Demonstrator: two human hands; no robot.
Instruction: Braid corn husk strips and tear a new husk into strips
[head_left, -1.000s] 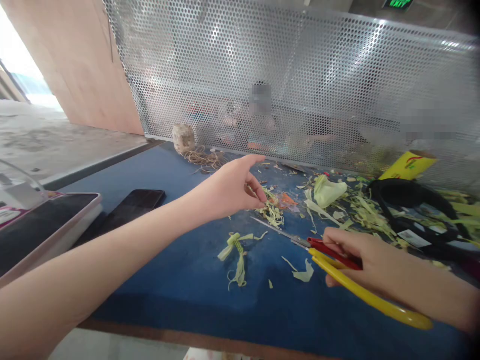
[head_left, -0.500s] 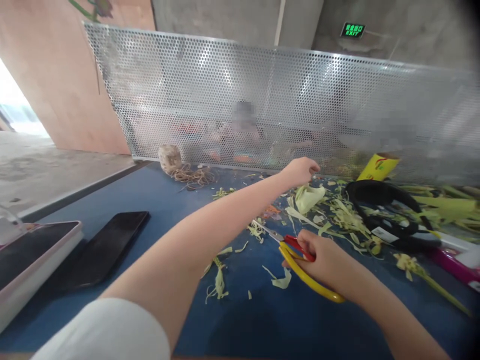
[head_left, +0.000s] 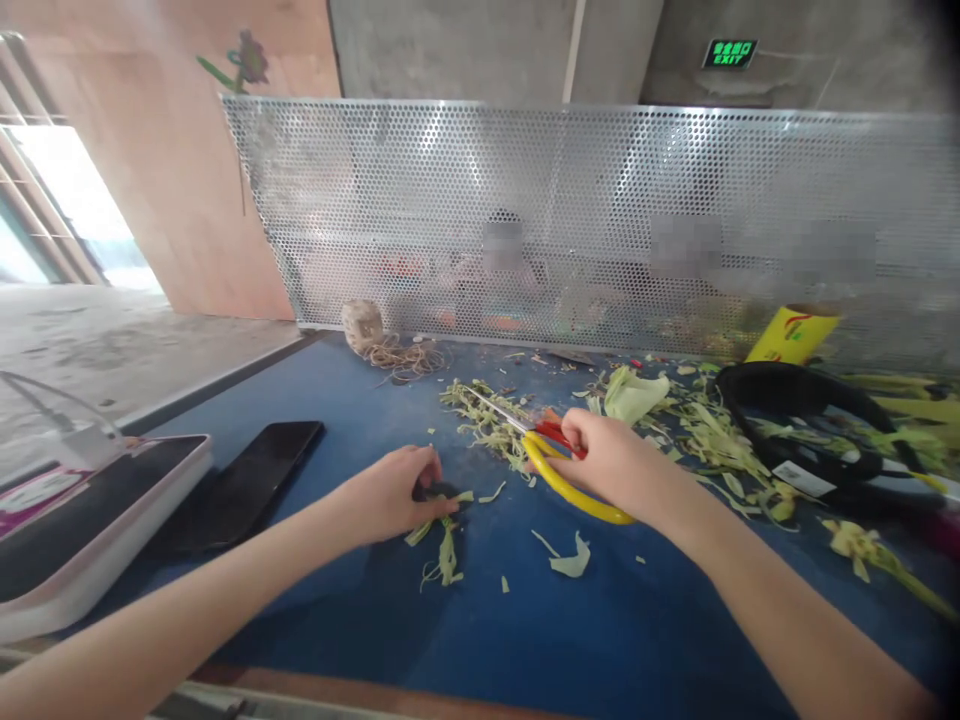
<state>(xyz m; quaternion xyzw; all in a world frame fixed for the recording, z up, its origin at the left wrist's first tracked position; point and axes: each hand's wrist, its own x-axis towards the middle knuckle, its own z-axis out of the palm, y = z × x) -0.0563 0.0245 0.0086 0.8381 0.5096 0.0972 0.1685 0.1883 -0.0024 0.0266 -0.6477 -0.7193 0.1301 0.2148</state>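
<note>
Starting at the left, we see a pale-rimmed case [head_left: 206,462] and a dark phone [head_left: 259,475] lying to the left of the left hand [head_left: 397,492]; we judge they sit there to leave the working patch free. Beyond that hand, near the perforated screen [head_left: 450,220], stands a ball of twine [head_left: 364,325] with loose strands beside it, perhaps parked there as spare.

The left hand is half curled low over the table [head_left: 337,610], thumb and fingers bent toward each other. Something dark shows between them, too blurred for us to name, and we cannot tell whether it is gripped. A knotted husk piece [head_left: 448,558] lies just under and beside the fingertips, its tails trailing toward us; the hand may be there to steady or lift it.

Between the hands and beyond them, shredded husk [head_left: 491,432] lies heaped. The right hand [head_left: 615,458] is closed around the handles of the scissors [head_left: 577,498], blades pointing away and leftward over the shreds, which we think keeps the tips clear of the left hand. Nearer us than the right hand lies a husk scrap [head_left: 574,560]; to its right, a black headband-like thing [head_left: 757,395] rests among more husk, seemingly pushed aside.
</note>
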